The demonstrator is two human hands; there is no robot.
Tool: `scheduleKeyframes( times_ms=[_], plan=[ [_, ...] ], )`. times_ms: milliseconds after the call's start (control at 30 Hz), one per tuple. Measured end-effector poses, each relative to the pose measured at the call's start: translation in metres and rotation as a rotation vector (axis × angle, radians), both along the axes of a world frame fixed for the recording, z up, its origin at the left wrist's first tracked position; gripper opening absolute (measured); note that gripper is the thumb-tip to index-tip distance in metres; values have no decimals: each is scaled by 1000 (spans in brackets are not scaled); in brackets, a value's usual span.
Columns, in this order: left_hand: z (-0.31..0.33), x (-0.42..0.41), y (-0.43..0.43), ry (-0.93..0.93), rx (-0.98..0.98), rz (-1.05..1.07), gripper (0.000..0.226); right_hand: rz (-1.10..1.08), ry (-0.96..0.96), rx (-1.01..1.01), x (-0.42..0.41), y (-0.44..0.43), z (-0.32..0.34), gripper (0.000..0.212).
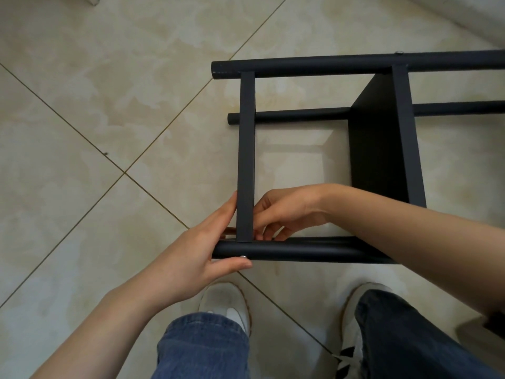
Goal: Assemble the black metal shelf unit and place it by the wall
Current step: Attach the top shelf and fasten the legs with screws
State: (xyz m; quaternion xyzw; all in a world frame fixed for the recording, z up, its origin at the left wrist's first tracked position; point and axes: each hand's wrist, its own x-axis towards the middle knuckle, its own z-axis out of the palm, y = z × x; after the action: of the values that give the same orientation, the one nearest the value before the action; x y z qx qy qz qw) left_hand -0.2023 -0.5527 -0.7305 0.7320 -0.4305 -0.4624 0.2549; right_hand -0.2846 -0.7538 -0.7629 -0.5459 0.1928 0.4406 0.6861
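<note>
Two white shoes [226,305] and two blue-jeaned legs [202,348] are standing nearest, on a beige tiled floor [109,91] with a pale wall [481,20] running along its far right corner. One black shelf unit [407,132] is lying on its side on the floor, just beyond the shoes and near that wall, showing three round tubes [328,65], two flat crossbars [246,149], one panel [377,143] and two screws [399,52]. The left hand [202,250] is gripping the near tube's end, thumb underneath by a screw, fingers together along the crossbar. The right hand [287,212] is reaching across, its fingers curled together against the joint.
</note>
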Motion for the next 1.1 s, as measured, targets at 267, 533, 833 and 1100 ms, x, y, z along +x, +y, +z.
scheduleKeyframes(
  times_ms=[267, 533, 833, 1100],
  plan=[
    [3, -2, 1, 27, -3, 32, 108, -5, 8, 8, -2, 1, -4, 28],
    [5, -3, 0, -105, -86, -84, 93, -32, 2, 66, -4, -2, -5, 27],
    [5, -3, -2, -161, -127, -129, 90, -57, -4, 64, -4, -1, -3, 15],
    [5, -4, -3, -170, -138, -136, 90, -48, 5, 29, -2, -2, -1, 23]
  ],
)
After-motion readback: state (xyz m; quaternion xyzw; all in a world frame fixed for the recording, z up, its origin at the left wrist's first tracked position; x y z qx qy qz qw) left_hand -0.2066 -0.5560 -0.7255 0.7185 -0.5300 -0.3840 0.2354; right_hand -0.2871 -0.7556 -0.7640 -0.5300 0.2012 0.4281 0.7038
